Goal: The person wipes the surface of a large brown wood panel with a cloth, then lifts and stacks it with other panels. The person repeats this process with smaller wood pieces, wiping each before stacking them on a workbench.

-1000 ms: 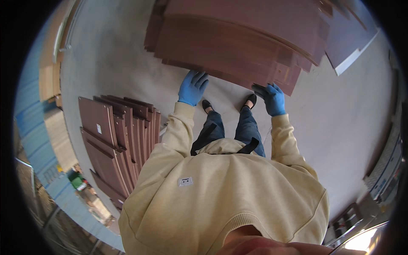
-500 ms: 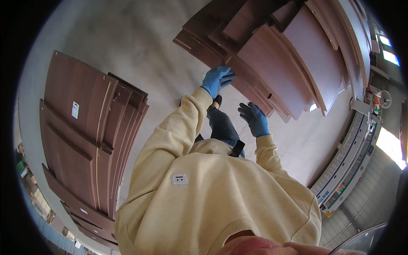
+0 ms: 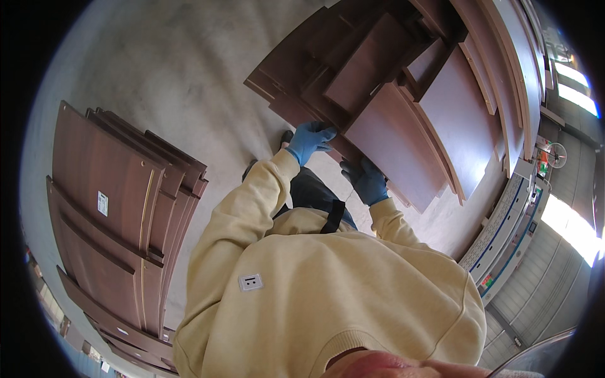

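Note:
Both my hands wear blue gloves and are at the near edge of a stack of brown panels. My left hand [image 3: 309,141] is closed at the left corner of the top near brown panel [image 3: 398,143], its fingers curled at the edge. Lower along the same edge, my right hand [image 3: 368,183] is in the panel's shadow. Its fingers reach in at the edge and are partly hidden. The panel has a smooth, shiny face and lies over other boards of the same brown.
More brown boards [image 3: 460,107] overlap behind and to the right. At the left stands another stack of brown panels [image 3: 101,167] with a white label [image 3: 102,203]. A long white-and-blue machine [image 3: 498,220] and a round fan [image 3: 556,155] are at the right. Grey floor [image 3: 164,69] lies between the stacks.
Both hands have come to the near panel's edge; the right one was apart from it with fingers spread. My view has shifted, and my feet show farther left.

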A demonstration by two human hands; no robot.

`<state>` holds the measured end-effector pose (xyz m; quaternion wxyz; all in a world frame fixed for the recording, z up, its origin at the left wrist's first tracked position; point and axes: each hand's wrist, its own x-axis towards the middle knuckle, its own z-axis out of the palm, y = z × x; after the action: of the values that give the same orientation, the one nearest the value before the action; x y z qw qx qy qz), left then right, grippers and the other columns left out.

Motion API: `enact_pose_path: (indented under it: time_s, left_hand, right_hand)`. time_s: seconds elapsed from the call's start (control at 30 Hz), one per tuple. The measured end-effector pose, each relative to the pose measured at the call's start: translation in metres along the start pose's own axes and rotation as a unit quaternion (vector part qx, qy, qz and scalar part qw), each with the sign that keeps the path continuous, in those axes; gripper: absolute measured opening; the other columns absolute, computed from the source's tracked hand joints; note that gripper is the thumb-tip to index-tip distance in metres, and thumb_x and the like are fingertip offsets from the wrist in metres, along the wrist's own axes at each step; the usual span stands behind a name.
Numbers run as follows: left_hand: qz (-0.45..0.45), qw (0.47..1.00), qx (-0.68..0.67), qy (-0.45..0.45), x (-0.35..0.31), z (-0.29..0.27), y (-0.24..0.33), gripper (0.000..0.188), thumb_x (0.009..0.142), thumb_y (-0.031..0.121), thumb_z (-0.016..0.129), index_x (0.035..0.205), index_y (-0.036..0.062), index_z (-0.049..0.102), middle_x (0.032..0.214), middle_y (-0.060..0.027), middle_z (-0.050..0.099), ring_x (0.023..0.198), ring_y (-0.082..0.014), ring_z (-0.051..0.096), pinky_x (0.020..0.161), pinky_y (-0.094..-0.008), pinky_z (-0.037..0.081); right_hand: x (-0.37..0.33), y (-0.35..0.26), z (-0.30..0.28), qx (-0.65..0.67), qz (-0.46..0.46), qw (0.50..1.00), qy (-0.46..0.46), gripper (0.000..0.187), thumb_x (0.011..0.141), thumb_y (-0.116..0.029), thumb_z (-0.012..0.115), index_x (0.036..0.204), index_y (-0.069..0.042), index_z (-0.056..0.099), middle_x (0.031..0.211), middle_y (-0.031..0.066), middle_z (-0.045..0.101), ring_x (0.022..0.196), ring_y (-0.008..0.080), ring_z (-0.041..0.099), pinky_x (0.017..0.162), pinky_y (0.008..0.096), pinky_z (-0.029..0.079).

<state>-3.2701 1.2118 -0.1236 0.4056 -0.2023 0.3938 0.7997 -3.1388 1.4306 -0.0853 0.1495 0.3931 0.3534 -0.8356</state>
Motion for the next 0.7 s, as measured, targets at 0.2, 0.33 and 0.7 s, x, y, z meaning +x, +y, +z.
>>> enact_pose_path:
  time_s: [0.2, 0.33, 0.7]
  left_hand:
    - [-0.027, 0.999, 0.026, -0.024, 0.001, 0.002, 0.003, 0.036, 0.09, 0.015, 0.081, 0.119, 0.0001, 0.065, 0.107, -0.0066, 0.068, 0.089, -0.0172, 0.07, 0.08, -0.0322, 0.065]
    - [-0.063, 0.997, 0.034, -0.029, 0.003, 0.002, 0.007, 0.038, 0.091, 0.014, 0.079, 0.122, -0.0008, 0.064, 0.111, -0.0067, 0.068, 0.093, -0.0171, 0.069, 0.081, -0.0333, 0.065]
    - [-0.229, 0.964, 0.12, -0.056, -0.006, 0.006, 0.05, 0.037, 0.095, 0.022, 0.076, 0.121, -0.0011, 0.064, 0.111, -0.0106, 0.07, 0.089, -0.0206, 0.073, 0.08, -0.0343, 0.064]
  right_hand:
    - [0.003, 0.007, -0.012, 0.004, 0.01, 0.999, 0.03, 0.05, 0.101, -0.031, 0.066, 0.142, -0.008, 0.05, 0.129, 0.0219, 0.065, 0.109, 0.038, 0.068, 0.102, 0.0532, 0.053]
    - [-0.002, 0.011, -0.004, -0.015, -0.027, 0.997, 0.076, 0.051, 0.099, -0.032, 0.07, 0.14, -0.009, 0.051, 0.124, 0.0223, 0.066, 0.105, 0.038, 0.069, 0.098, 0.0533, 0.055]
    - [-0.017, 0.001, 0.027, -0.045, 0.015, 0.993, 0.11, 0.048, 0.102, -0.034, 0.063, 0.142, -0.008, 0.052, 0.137, 0.0209, 0.063, 0.114, 0.034, 0.067, 0.101, 0.0487, 0.053]
